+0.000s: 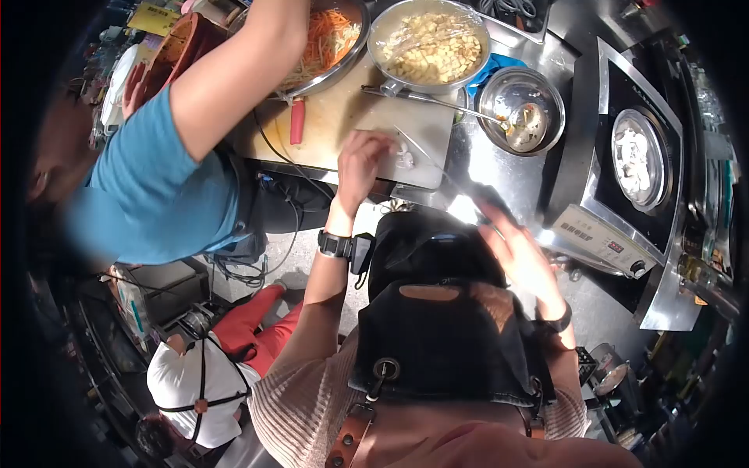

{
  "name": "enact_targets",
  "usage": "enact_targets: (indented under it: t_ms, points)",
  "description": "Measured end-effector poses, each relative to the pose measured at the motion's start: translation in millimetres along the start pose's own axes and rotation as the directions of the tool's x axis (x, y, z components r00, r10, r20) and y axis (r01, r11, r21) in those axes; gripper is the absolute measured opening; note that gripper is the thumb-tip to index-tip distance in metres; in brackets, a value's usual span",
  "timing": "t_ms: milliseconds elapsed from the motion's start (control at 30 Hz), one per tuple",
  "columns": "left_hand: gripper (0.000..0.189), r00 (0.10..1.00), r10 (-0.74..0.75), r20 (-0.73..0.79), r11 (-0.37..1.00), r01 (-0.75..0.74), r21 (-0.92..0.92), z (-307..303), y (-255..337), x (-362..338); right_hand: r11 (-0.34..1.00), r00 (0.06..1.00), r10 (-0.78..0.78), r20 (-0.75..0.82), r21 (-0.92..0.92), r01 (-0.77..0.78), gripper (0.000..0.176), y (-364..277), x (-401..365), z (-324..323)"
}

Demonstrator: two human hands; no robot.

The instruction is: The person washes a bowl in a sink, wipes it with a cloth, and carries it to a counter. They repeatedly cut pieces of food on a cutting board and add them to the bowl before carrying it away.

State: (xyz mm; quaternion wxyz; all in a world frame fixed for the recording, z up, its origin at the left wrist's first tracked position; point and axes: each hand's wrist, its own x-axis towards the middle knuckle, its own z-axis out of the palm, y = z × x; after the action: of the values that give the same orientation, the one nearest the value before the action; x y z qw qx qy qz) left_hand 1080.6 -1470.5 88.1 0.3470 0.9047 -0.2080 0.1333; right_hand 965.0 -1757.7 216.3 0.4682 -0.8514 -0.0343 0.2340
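Note:
My left hand (363, 162) is over the front of the cutting board (328, 125), with its fingers bent and pressed together at a small pale piece of food (404, 155). What kind of food it is I cannot make out. A thin knife blade (420, 150) slants across the board just right of that food. Its handle end runs toward my right hand (515, 249), which is closed around it near the counter edge, partly washed out by glare. Left of my left hand, a red-handled utensil (297, 121) lies on the board.
A bowl of shredded carrot (328, 39) and a film-covered pan of diced food (429, 47) stand behind the board. Right of them are a metal bowl (523, 109) with a spoon and a cooktop (601, 195) bearing a plate (638, 160). A co-worker in a blue shirt (156, 179) reaches in from the left.

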Motion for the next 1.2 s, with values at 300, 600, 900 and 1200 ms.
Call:
enact_targets:
  t_ms: [300,600,900,1200]
  points:
    - [0.042,0.923,0.275,0.268,0.937,-0.32,0.143,0.0,3.0,-7.9,0.979,0.995,0.003,-0.097,-0.2,-0.022,0.04,-23.2,-68.9,-59.7]
    - [0.03,0.938,0.277,0.207,0.949,-0.301,0.097,4.6,-12.0,-17.0,0.991,0.991,0.079,-0.107,0.118,-0.067,0.038,-15.0,2.0,-6.3]
    - [0.022,0.899,0.426,0.104,0.905,-0.422,-0.063,2.9,-26.9,-9.8,0.991,0.991,0.107,-0.075,0.091,-0.1,0.044,-8.8,45.4,53.2]
    - [0.025,0.918,0.396,0.017,0.914,-0.392,-0.105,30.1,-21.8,-8.2,0.984,0.983,0.156,-0.095,0.101,-0.146,0.045,-0.2,42.2,59.2]
